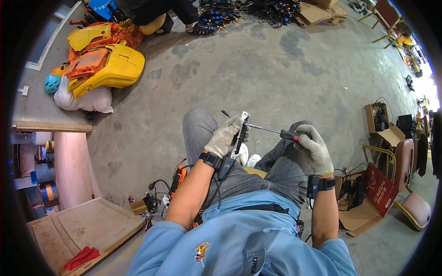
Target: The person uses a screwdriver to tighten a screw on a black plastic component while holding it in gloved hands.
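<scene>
My left hand [223,139], in a pale knitted glove, is closed around a narrow black part with silver metal ends [240,133]. The part is tilted nearly upright above my lap; its exact kind I cannot make out. A short black rod-like end [225,113] sticks out just beyond the left fingers. My right hand [316,149], gloved likewise, grips the handle of a screwdriver [288,135] in black and red. Its shaft points left, and the tip reaches the part near the left fingers, where the exact contact is hidden.
Yellow and orange plastic shells [115,66] lie at the far left beside a person's leg [186,11]. Bundled black cables [221,14] are at the back. On my right stand an open carton [361,214] and a chair [405,161]; a wooden panel [87,225] is on the left.
</scene>
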Demonstrator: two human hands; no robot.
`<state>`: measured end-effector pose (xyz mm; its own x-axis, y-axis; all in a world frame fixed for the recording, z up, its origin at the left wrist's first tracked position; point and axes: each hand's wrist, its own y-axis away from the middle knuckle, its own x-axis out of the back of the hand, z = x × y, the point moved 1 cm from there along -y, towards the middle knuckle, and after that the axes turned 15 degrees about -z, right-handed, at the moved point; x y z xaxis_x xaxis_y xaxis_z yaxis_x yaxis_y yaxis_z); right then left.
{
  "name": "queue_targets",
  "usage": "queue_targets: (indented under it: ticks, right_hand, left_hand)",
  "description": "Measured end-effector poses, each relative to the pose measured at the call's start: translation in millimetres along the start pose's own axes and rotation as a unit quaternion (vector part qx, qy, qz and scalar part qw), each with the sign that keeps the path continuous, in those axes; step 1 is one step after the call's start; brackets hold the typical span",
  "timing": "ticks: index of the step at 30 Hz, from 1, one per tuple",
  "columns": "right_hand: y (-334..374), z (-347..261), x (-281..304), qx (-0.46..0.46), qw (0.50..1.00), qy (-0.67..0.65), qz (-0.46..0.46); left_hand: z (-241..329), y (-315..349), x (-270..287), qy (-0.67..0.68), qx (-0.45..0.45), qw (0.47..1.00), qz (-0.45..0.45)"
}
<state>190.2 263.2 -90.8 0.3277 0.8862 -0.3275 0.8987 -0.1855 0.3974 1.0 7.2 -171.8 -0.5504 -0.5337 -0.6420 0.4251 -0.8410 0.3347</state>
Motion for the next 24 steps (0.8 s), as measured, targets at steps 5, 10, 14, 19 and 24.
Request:
queue_targets:
  ticks: [5, 10, 14, 19, 24]
  right_hand:
    - [3.3, -19.6, -27.6, -0.003, 0.998, -0.040, 0.040]
    - [6.3, -33.1, -5.1, -0.104, 0.993, 0.062, -0.014]
    - [4.1, -14.0, -5.7, 0.020, 1.000, -0.006, -0.004]
    - [3.1, -9.2, -5.8, 0.031, 0.998, -0.048, 0.021]
    - [10.7, -33.5, -9.9, -0.072, 0.996, 0.047, -0.003]
  left_hand:
    - [-0.1, 0.0, 2.1, 0.012, 0.009, 1.000, -0.020]
    - [-0.8, -0.2, 0.5, 0.009, 0.005, 1.000, -0.024]
    - [2.0, -2.9, -1.4, 0.035, 0.004, 0.998, -0.044]
    - [-9.3, -6.1, 5.8, 0.047, 0.001, 0.999, -0.017]
    - [1.3, -3.1, -2.7, 0.014, 0.014, 0.999, -0.031]
